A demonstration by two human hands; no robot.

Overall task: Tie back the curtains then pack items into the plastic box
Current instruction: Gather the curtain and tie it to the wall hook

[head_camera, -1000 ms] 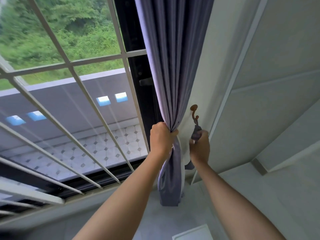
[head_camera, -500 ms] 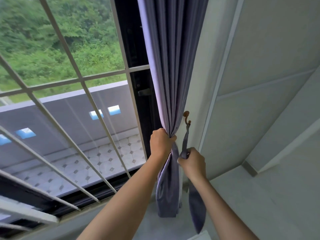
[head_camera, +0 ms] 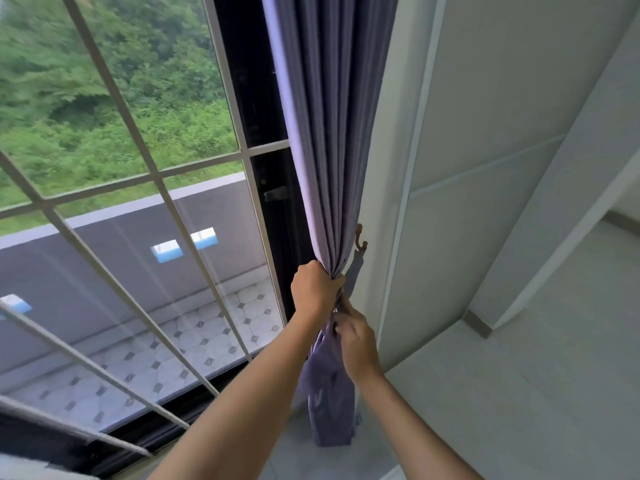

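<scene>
Fingers of the left hand [head_camera: 317, 292] curl tight round the soft, light grey-purple pleated fabric curtain [head_camera: 332, 140] at frame centre, bunched where it gathers easily, while the right hand [head_camera: 356, 337] pinches the matching limp fabric tie-back [head_camera: 354, 271] just below.

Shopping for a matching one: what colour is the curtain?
Plain greyish purple curtain, no pattern, seen in the head view.

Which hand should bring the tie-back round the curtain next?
Right. The left hand grips the gathered curtain, so it is busy. The right hand is already at the tie-back, which hangs from the hook.
</scene>
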